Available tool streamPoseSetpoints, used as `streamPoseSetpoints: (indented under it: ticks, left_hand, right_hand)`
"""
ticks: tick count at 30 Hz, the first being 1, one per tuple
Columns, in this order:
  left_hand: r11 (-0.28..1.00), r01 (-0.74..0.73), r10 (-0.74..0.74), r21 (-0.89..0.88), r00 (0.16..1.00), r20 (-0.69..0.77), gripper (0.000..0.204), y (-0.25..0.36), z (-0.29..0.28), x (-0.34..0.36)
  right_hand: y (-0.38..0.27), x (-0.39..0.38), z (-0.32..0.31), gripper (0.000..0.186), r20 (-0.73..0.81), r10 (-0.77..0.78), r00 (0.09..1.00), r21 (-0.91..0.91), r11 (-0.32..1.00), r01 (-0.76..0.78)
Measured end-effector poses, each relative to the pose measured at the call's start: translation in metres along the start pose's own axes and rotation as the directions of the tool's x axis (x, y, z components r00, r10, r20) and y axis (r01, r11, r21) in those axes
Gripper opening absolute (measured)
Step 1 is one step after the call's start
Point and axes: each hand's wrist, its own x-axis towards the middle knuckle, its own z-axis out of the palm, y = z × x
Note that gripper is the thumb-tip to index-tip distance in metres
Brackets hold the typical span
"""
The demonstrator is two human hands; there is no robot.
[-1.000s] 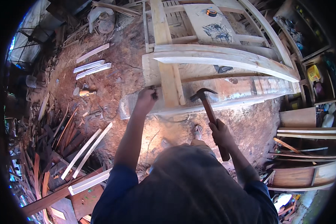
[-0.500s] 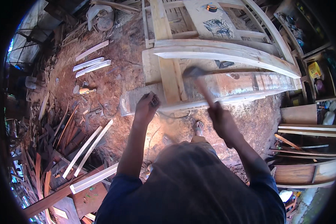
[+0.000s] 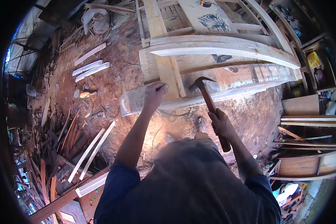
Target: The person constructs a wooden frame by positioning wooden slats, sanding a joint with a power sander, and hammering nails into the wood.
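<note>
My right hand (image 3: 221, 124) is wrapped round the wooden handle of a claw hammer (image 3: 209, 101), whose dark head points away from me over the near edge of the timber frame. Over the left part of that edge, my left hand (image 3: 155, 96) is closed, thumb and fingers pressed together. Something small and dark shows at its fingertips, too little to name. Beneath the hands lies a wide, weathered beam (image 3: 242, 80). A pale plank (image 3: 168, 76) runs across the frame beside my left hand, and a curved pale timber (image 3: 220, 47) crosses over it.
Dark nails (image 3: 214, 23) lie heaped on a board, with a tape measure (image 3: 205, 3) beyond them. Cut white strips (image 3: 91, 71) and a power tool (image 3: 86, 94) rest on the earth floor. Scrap wood (image 3: 63, 149) piles up at left; shelves (image 3: 317, 74) stand at right.
My left hand has moved right and slightly away from me, and turned so that the dark contents seen earlier are mostly hidden. The hammer, blurred before, has come down slightly nearer me.
</note>
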Motion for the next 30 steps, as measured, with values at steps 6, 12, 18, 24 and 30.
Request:
streamPoseSetpoints:
  ticks: [6,12,18,24,30]
  left_hand:
    - [0.888,-0.381,0.361,0.257,0.924,0.123,0.015,-0.022,-0.007,0.011]
    - [0.862,-0.445,0.421,0.244,0.895,0.145,0.015,-0.028,-0.010,0.011]
    - [0.839,-0.448,0.427,0.308,0.894,0.137,0.015,-0.027,-0.008,0.007]
    - [0.840,-0.457,0.446,0.293,0.889,0.108,0.013,-0.020,-0.005,0.001]
    - [0.792,-0.500,0.487,0.350,0.863,0.133,0.012,-0.020,-0.006,0.004]
  right_hand:
    - [-0.007,-0.003,-0.003,0.038,-0.014,-0.019,1.000,-0.045,0.999,0.018]
    - [-0.033,-0.015,-0.006,0.031,-0.072,-0.117,0.990,-0.102,0.989,0.110]
    - [-0.092,-0.033,-0.010,0.032,-0.049,-0.285,0.957,-0.268,0.927,0.262]
    - [-0.110,-0.040,0.011,0.024,0.046,-0.458,0.888,-0.352,0.824,0.443]
    - [-0.094,-0.019,0.016,0.024,0.106,-0.492,0.864,-0.404,0.773,0.490]
